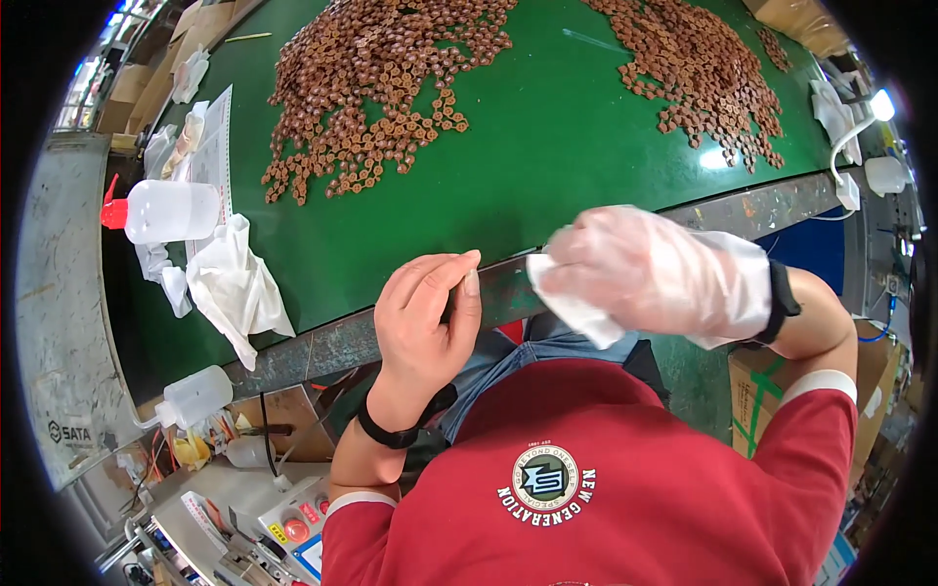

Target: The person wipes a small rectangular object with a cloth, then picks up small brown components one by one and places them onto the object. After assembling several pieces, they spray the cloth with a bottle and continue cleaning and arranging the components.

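Green desk heaped with small brown pieces stretches ahead as the plastic-gloved right hand curls around a white cloth near the front edge; on the left hand, thumb and forefinger nearly meet, any contents unclear.

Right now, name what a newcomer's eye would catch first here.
Likely the heap of small brown pieces left of centre on the green table, and the similar heap to its right. Then the plastic-gloved right hand by the near edge, and the red-topped bottle at the table's left.
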`<state>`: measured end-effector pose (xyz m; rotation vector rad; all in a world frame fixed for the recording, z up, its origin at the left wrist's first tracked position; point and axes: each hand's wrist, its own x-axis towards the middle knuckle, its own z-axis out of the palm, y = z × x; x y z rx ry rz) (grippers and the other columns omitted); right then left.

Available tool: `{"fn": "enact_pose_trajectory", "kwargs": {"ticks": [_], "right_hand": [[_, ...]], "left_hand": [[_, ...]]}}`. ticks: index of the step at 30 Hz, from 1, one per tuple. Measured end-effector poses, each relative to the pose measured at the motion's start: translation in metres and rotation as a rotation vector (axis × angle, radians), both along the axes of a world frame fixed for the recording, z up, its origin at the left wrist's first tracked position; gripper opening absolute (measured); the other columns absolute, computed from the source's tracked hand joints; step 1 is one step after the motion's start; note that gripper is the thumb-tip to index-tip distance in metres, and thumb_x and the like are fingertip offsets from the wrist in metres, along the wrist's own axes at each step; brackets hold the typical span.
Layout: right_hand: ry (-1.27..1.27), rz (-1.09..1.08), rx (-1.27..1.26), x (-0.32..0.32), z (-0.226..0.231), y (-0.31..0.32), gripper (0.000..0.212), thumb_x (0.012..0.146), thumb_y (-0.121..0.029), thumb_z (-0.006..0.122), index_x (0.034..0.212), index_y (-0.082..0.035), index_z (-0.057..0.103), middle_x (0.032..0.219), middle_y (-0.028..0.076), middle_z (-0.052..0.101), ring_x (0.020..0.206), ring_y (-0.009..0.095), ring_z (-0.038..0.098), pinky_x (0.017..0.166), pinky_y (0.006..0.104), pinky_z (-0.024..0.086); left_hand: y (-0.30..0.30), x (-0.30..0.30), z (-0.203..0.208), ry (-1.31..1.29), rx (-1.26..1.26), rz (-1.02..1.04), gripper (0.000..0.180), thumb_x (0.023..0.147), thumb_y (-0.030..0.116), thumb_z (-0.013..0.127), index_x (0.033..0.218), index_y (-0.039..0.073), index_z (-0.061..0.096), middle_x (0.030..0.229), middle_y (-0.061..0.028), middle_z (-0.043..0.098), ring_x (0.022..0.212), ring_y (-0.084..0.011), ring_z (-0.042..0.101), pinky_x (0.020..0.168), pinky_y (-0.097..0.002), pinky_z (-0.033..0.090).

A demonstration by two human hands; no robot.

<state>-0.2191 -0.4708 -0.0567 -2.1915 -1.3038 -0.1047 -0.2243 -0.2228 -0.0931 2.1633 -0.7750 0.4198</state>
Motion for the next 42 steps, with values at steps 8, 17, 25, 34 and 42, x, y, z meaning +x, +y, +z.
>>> {"fn": "enact_pose_trajectory", "kwargs": {"ticks": [8,17,25,34,42], "right_hand": [[0.112,-0.101,-0.067,-0.011,0.011,-0.037,0.040,0.070,-0.007,0.067,0.109,-0.002,0.061,0.096,0.010,0.058,0.078,0.028,0.059,0.067,0.0372,0.049],[0.037,-0.084,-0.043,-0.006,0.000,-0.013,0.040,0.066,-0.005,0.070,0.105,-0.003,0.065,0.098,0.012,0.059,0.083,0.031,0.060,0.069,0.0399,0.050],[0.212,-0.269,-0.125,-0.014,0.010,-0.019,0.043,0.063,-0.005,0.069,0.106,-0.001,0.063,0.100,0.013,0.060,0.084,0.031,0.060,0.069,0.0406,0.049],[0.166,-0.211,-0.118,-0.024,0.006,-0.029,0.045,0.061,-0.009,0.070,0.106,-0.005,0.064,0.103,0.015,0.060,0.087,0.034,0.060,0.073,0.0428,0.048],[-0.003,-0.339,-0.079,-0.038,-0.009,-0.036,0.051,0.056,-0.005,0.073,0.105,-0.006,0.062,0.100,0.014,0.059,0.086,0.034,0.059,0.073,0.0425,0.049]], "left_hand": [[0.002,-0.004,0.000,-0.005,0.002,0.026,0.018,0.081,0.000,0.066,0.099,0.003,0.066,0.085,-0.0111,0.067,0.077,-0.0270,0.065,0.068,-0.0356,0.052],[0.002,-0.003,-0.003,-0.025,0.000,0.017,0.018,0.081,0.000,0.066,0.099,0.004,0.066,0.085,-0.0112,0.066,0.077,-0.0271,0.064,0.069,-0.0355,0.052],[0.001,-0.001,-0.003,-0.012,0.008,0.000,0.019,0.081,0.000,0.066,0.100,0.004,0.065,0.086,-0.0117,0.067,0.077,-0.0275,0.065,0.069,-0.0356,0.052],[0.003,-0.003,0.001,-0.034,0.020,0.036,0.019,0.080,0.000,0.066,0.099,0.003,0.065,0.085,-0.0114,0.066,0.077,-0.0283,0.065,0.069,-0.0370,0.052],[0.001,-0.006,0.003,0.007,-0.028,0.024,0.016,0.081,0.001,0.066,0.097,0.003,0.066,0.086,-0.0108,0.067,0.077,-0.0275,0.065,0.069,-0.0360,0.053]]}}
